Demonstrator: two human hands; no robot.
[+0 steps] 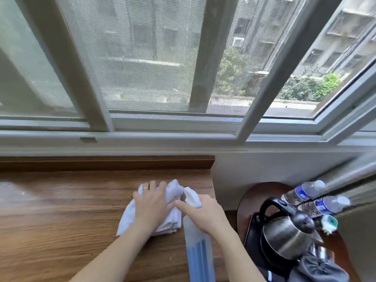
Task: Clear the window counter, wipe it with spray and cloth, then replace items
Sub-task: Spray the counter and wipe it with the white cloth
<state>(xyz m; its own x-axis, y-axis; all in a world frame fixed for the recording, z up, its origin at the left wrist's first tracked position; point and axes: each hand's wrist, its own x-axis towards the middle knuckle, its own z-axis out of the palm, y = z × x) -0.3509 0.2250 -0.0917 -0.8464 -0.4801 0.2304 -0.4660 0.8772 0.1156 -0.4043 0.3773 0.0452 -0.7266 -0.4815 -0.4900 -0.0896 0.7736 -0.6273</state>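
The left hand reaches forward over the wooden counter, palm down, its fingers curled over a bunched fold of the white cloth, which lies on the counter near its right end below the window. Just beside it, the right hand grips the neck of the spray bottle, forefinger stretched along the white spray head toward the cloth. On the round side table to the right stand a steel kettle and two water bottles.
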